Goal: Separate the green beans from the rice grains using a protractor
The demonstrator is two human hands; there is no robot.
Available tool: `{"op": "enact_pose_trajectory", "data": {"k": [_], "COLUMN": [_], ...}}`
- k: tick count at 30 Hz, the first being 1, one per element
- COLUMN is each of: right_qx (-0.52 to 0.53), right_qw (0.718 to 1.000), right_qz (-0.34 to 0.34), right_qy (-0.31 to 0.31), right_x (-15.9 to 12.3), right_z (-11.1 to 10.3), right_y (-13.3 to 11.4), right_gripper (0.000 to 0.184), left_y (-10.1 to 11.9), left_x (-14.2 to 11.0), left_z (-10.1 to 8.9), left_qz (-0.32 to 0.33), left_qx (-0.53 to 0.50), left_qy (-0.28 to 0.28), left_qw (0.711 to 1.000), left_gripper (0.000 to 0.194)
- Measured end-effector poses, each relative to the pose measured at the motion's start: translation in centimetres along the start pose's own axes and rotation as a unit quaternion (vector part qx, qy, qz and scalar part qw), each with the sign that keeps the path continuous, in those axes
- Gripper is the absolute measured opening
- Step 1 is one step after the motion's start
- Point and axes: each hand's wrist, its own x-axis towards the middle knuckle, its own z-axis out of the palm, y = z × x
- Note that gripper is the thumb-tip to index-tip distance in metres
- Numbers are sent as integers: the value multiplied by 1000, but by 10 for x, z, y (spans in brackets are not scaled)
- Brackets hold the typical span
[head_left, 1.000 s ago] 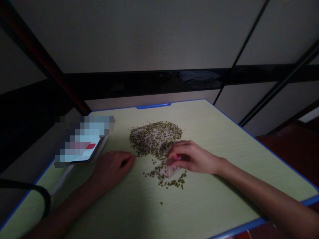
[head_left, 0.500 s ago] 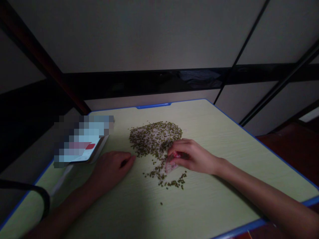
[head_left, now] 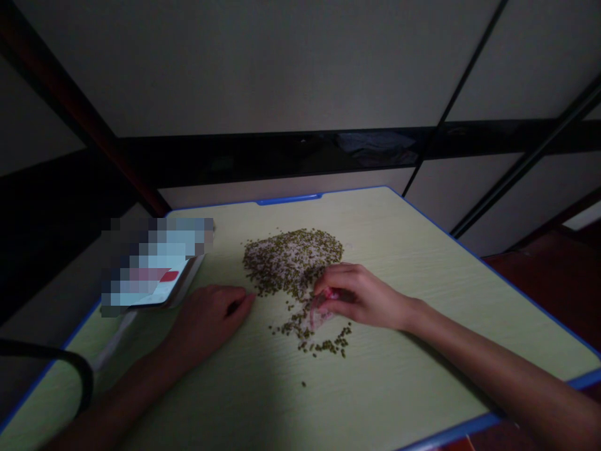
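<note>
A pile of green beans mixed with white grains (head_left: 292, 258) lies on the table, looking like mung beans and rice. Several loose beans (head_left: 328, 346) are scattered on its near side. My right hand (head_left: 350, 291) is closed at the pile's right edge, thumb and fingers pinching a small clear plastic bag (head_left: 320, 315) with pink markings. The bag's lower part hangs over the scattered grains; its contents are unclear. My left hand (head_left: 211, 316) rests curled on the table, thumb and index tips together beside the pile's left edge. Whatever those fingertips may hold is hidden.
A phone or tablet (head_left: 162, 289) with a lit, partly pixelated screen leans at the table's left. A black cable-like loop (head_left: 77, 363) crosses the lower left. The pale table (head_left: 399, 382) has a blue rim, and cabinet doors (head_left: 282, 69) stand behind it.
My right hand has shifted very slightly left, and the plastic bag tilts a little differently. My left hand and the pile look the same.
</note>
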Motion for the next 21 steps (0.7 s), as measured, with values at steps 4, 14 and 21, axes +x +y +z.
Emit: {"op": "enact_pose_trajectory", "data": {"k": [4,14,21], "right_qx": [12,36,40], "right_qw": [1000,998,998], "right_qz": [-23,-31,-35], "right_qy": [-14,-39,-45], "right_x": [1,0,0], "right_z": [0,-4,-5], "right_y": [-1,-2,-3], "right_gripper": [11,11,9], "left_y": [0,1,2], "left_x": [0,-1,0], "left_z": [0,-2,-2], "left_qz": [-8,3,-1], "left_qx": [8,18,7], "left_qy": [-7,-7,-3], "left_qw": [1000,1000,1000], "left_gripper": [38,38,37]}}
